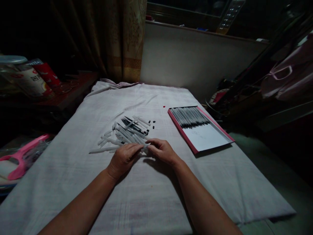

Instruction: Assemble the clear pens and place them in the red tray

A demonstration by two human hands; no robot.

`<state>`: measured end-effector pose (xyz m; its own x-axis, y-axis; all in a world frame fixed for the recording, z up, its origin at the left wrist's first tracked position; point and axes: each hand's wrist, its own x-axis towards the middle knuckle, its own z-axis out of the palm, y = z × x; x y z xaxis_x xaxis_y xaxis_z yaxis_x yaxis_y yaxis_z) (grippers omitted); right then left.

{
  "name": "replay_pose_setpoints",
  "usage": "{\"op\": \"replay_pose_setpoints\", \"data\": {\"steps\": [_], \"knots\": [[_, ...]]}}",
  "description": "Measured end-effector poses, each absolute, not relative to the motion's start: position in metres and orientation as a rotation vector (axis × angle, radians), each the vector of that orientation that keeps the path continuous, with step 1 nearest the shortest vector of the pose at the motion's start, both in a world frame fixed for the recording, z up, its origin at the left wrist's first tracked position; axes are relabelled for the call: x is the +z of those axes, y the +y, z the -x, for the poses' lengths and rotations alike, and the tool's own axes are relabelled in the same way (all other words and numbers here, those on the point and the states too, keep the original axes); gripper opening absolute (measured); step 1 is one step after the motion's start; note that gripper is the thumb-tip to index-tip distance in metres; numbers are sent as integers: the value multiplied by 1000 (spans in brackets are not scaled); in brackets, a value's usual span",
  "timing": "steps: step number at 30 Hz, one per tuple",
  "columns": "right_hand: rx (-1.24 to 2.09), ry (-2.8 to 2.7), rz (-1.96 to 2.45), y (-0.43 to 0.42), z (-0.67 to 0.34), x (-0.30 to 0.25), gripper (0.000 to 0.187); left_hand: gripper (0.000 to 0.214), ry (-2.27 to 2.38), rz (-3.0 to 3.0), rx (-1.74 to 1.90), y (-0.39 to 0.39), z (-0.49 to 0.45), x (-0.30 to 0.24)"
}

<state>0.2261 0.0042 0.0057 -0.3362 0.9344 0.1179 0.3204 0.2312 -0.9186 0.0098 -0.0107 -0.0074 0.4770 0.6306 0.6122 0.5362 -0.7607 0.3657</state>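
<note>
Left hand and right hand meet almost fingertip to fingertip, each in a narrow pinch at what looks like a slim, pale pen barrel, mostly covered by the fingers; which end each grips, I cannot tell. Fine two-handed work on this one piece seems to be the step, and the next move probably calls for steady alignment and light pressure. What shows of the piece is whitish. Just beyond the fingers lies a jumbled heap of frosted pen barrels, with small black plugs beside it. Rightward of the right hand, a shallow pink-walled box holds a row of black-ended pens.
</note>
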Motion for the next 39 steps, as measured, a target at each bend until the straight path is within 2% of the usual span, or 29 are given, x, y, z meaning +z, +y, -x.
{"op": "replay_pose_setpoints", "data": {"steps": [3, 9, 13, 17, 25, 33, 35, 39], "knots": [[1071, -1836, 1134, 0, -230, 7, 22, 23, 1018, -2648, 1135, -14, -13, -5], [1077, -1646, 1326, 7, -259, 10, 27, 24, 1315, -2548, 1189, 7, -2, 6], [1068, -1409, 1378, 15, -275, 5, 31, 27, 1380, -2661, 838, 39, -2, 16], [1005, -1284, 1405, 19, -280, 4, 34, 31, 1228, -2780, 500, 54, -4, 16], [962, -1203, 1425, 21, -280, 3, 36, 36, 1180, -2777, 821, 39, 36, 2], [987, -1126, 1422, 21, -277, 1, 44, 31, 1491, -2651, 979, 32, 56, 6], [993, -1109, 1427, 20, -277, 2, 46, 36, 1598, -2643, 935, 26, 66, 2], [1008, -1080, 1435, 21, -277, 3, 46, 58, 1705, -2709, 577, 10, 75, -10]]}}
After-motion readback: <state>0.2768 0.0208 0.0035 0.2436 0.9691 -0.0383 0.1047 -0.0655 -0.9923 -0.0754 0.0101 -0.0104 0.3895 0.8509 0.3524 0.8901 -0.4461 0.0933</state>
